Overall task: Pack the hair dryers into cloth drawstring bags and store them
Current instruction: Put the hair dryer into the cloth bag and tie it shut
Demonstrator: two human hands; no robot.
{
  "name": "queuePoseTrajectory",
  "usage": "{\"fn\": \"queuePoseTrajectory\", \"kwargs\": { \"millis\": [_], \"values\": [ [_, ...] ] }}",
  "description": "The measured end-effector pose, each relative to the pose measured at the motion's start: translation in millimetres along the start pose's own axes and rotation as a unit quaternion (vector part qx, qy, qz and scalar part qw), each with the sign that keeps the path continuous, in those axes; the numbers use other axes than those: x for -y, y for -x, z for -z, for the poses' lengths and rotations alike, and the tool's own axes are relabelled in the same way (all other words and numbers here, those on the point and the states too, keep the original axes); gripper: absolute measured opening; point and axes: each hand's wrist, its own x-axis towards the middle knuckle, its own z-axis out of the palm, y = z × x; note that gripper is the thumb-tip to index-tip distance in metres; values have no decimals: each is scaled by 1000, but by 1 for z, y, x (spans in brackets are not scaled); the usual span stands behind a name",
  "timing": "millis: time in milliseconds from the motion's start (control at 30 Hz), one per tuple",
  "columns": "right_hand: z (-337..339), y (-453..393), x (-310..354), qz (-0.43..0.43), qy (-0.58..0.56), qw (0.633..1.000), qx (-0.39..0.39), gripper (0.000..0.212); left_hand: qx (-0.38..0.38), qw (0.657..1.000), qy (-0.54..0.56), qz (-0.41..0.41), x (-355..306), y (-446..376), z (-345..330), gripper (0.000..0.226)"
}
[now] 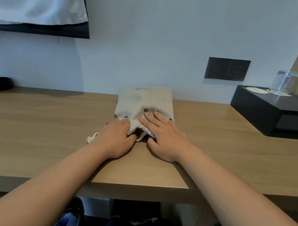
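Head view shows a beige cloth drawstring bag [143, 102] lying on the wooden desk [49, 118], far end against the wall, gathered mouth toward the near edge; it looks bulged as if a dryer is inside, though no dryer can be seen. Left hand [116, 139] pinches the puckered mouth on its left side, while right hand [162, 135] lies across the bag with fingers nearly straight and thumb tucked at the opening. My judgement is that the closing step is in hand; next, the knotted cord end [91, 139] left of the wrist needs pulling to cinch the mouth.
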Motion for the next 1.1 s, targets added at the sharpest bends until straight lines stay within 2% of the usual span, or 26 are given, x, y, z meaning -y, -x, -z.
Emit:
{"fn": "queuePoseTrajectory", "kwargs": {
  "millis": [133, 267, 333, 433, 500, 533, 600, 633, 800, 900, 967, 1100],
  "values": [
    [-7, -14, -9, -55, -19, 998, -11, 62, 9, 1000, -16, -4, -11, -24, -4, 32],
    [-9, -29, -23, -96, -31, 995, -19, 61, 22, 1000, -8, 18, -16, -44, -9, 45],
    [-12, -38, -34, -104, -50, 992, -58, 60, 25, 999, 21, 42, -16, -49, -10, 43],
    [-11, -42, -47, -156, -34, 973, -164, 46, 3, 993, 105, 54, -18, -47, -7, 49],
    [-6, -38, -47, -208, 24, 960, -186, 31, -10, 984, 166, 66, -21, -37, 0, 60],
    [-4, -36, -44, -218, 35, 958, -185, 26, -14, 981, 185, 64, -20, -32, 2, 52],
    [-3, -31, -41, -196, 29, 962, -191, 25, -22, 981, 183, 62, -16, -19, 6, 17],
    [-3, -28, -41, -175, 17, 966, -192, 29, -27, 982, 174, 64, -13, -15, 5, 12],
    [-3, -10, -23, -71, -14, 974, -213, 55, -72, 982, 150, 93, -5, 15, 10, 12],
    [-9, -5, 1, 2, 14, 967, -255, 51, -85, 981, 67, 164, -4, 27, 10, 16],
    [-13, -6, 19, 15, 17, 967, -254, 47, -87, 971, -5, 222, -6, 30, 11, 29],
    [-18, -12, 46, 14, -21, 972, -235, 43, -123, 967, -23, 222, -4, 30, 10, 23]
  ]
}}
